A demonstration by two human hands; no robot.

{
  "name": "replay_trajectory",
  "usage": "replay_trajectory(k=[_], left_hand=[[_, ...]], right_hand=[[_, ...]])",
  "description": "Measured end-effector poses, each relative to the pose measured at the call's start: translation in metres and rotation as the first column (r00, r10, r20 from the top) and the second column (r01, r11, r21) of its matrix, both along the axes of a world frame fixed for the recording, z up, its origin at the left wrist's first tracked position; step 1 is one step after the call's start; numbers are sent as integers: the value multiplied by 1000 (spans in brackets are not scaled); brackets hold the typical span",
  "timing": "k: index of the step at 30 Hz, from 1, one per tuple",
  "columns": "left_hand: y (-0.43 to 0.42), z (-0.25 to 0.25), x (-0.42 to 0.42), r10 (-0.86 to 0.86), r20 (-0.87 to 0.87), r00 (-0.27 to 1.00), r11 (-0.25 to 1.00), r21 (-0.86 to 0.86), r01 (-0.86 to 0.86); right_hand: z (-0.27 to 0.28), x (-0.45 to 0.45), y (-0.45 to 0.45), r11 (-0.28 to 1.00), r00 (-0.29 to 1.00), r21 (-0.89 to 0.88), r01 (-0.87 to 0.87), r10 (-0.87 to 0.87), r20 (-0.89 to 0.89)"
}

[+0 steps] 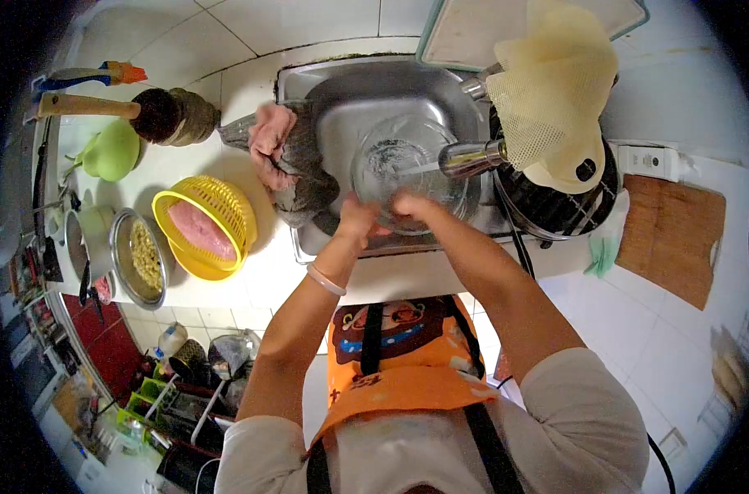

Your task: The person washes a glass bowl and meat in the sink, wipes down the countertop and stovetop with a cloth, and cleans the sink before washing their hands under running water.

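A clear glass bowl (pixel 364 169) is tilted in the steel sink (pixel 341 99), and water streams into it from the chrome faucet (pixel 471 158). At its near left edge, my left hand (pixel 359 221) has its fingers closed around the rim. A pale bangle (pixel 326 280) circles my left wrist. My right hand (pixel 410 206) is at the bowl's near side, its fingers blurred and partly hidden. Grey and pink cloths (pixel 300 177) hang over the sink's left edge.
Left on the counter are a yellow basket (pixel 241 216) with something pink inside, a metal bowl (pixel 130 288) of yellow pieces and a green gourd (pixel 112 151). A mesh cover (pixel 555 99) and dark round rack (pixel 547 222) stand right, near a wooden board (pixel 671 235).
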State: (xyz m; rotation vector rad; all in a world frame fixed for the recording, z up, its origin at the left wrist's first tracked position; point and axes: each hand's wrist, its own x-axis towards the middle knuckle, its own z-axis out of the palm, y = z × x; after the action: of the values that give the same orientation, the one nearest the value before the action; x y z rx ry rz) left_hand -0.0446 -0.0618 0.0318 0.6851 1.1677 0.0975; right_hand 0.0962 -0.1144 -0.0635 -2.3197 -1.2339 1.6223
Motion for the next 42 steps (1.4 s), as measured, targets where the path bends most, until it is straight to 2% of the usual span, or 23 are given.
replay_trajectory(k=[3, 6, 8, 9, 10, 12, 14, 15, 16, 17, 19, 21, 22, 25, 27, 28, 29, 30, 31, 34, 38, 41, 42], left_hand=[[-7, 12, 2, 59, 22, 998, 998, -23, -59], [-12, -4, -6, 70, -9, 997, 997, 17, -70], [-13, -3, -7, 64, -32, 997, 998, -4, -64], [-9, -1, -3, 62, -49, 997, 998, -21, -63], [-7, -2, -2, 62, -34, 997, 998, -15, -63], [-6, -14, -1, 109, -37, 993, 994, 11, -109], [-8, -21, 1, 89, -18, 996, 994, 72, -88], [-8, -23, 2, 68, -16, 998, 988, 137, -65], [-8, -26, 3, 74, -15, 997, 988, 136, -71], [-6, -21, 5, 66, -51, 997, 992, 108, -60], [-8, -24, 4, 61, -93, 994, 996, 76, -54], [-9, -41, 7, 135, -48, 990, 989, 64, -132], [-9, -38, 10, 137, -44, 990, 989, 66, -133], [-8, -35, 11, 212, -121, 970, 977, 30, -210], [-8, -43, 4, 200, -113, 973, 979, -26, -204], [-9, -45, 3, 203, -119, 972, 978, -27, -207], [-7, -43, 6, 200, -119, 973, 978, -31, -205], [-3, -41, 9, 198, -115, 973, 979, -32, -203], [-1, -41, 10, 202, -113, 973, 978, -29, -206], [6, -41, 6, 180, -120, 976, 983, -23, -184], [27, -35, -5, 29, -110, 993, 999, 26, -26], [51, 9, -4, -109, -186, 976, 989, 77, 125], [60, 34, -6, -131, -190, 973, 990, 32, 140]], right_hand=[[48, -21, 27, 888, 609, -58, 456, -359, -707], [65, 15, 75, 463, 298, 4, 886, -563, -771], [80, 52, 57, 531, 638, 355, 770, -624, -451], [70, 64, 46, 744, 866, 467, 478, -488, -107], [50, 69, 36, 889, 929, 440, 128, -263, 262], [29, 47, -8, 903, 880, 407, -140, -76, 470], [55, 38, -10, 966, 974, 189, -178, 145, 174], [49, 39, -13, 958, 996, 278, -70, 81, -29], [52, 47, -12, 854, 963, 448, 266, -214, -164], [54, 60, -11, 624, 824, 540, 565, -448, -346], [38, 118, 1, 211, 113, 46, 976, -317, -942], [94, 160, 20, 493, 151, -94, 865, -434, -888], [98, 168, 20, 495, 155, -89, 864, -432, -888], [106, 172, 26, 546, -148, -332, 769, -353, -924], [119, 157, 21, 401, -249, -292, 868, -157, -956], [120, 148, 18, 426, -95, -153, 892, -154, -984], [126, 127, 13, 557, 379, 294, 777, -41, -924], [135, 100, 7, 613, 752, 648, 453, 129, -647], [85, 76, -10, 707, 962, 703, 71, 139, -237], [115, 8, -23, 789, 847, 308, -531, 496, 189], [85, -9, -11, 777, 818, 258, -575, 547, 175], [106, -7, -5, 734, 892, 510, -449, 401, 208], [130, -2, 4, 755, 927, 581, -305, 375, -1]])
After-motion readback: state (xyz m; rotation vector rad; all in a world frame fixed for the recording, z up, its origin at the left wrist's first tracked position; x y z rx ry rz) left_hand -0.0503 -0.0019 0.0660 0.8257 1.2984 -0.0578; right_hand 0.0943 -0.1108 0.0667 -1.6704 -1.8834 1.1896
